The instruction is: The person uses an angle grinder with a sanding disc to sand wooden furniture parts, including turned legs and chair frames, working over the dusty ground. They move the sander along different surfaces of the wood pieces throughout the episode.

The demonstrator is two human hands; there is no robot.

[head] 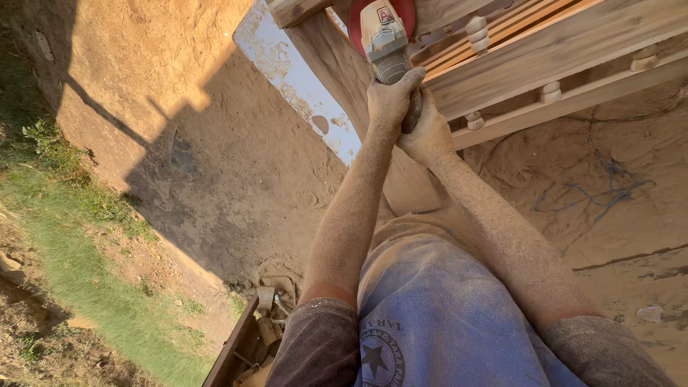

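Observation:
Both of my dust-covered hands grip a grey angle grinder [385, 39] with a red disc [401, 13] at its head. My left hand [390, 97] wraps the ribbed handle from the left, and my right hand [428, 132] clasps it from below and to the right. The disc rests against a wooden furniture frame [552, 54] made of pale planks and turned spindles [477, 32]. A slanted wooden board [337, 61] of that frame runs under the tool toward my body.
A white, chipped board [294, 79] lies on the sawdust-covered ground [215, 158] left of the frame. Grass [79, 236] borders the far left. A wooden box of scraps [251, 337] sits low by my left elbow. Blue cord [609, 190] trails on the ground at right.

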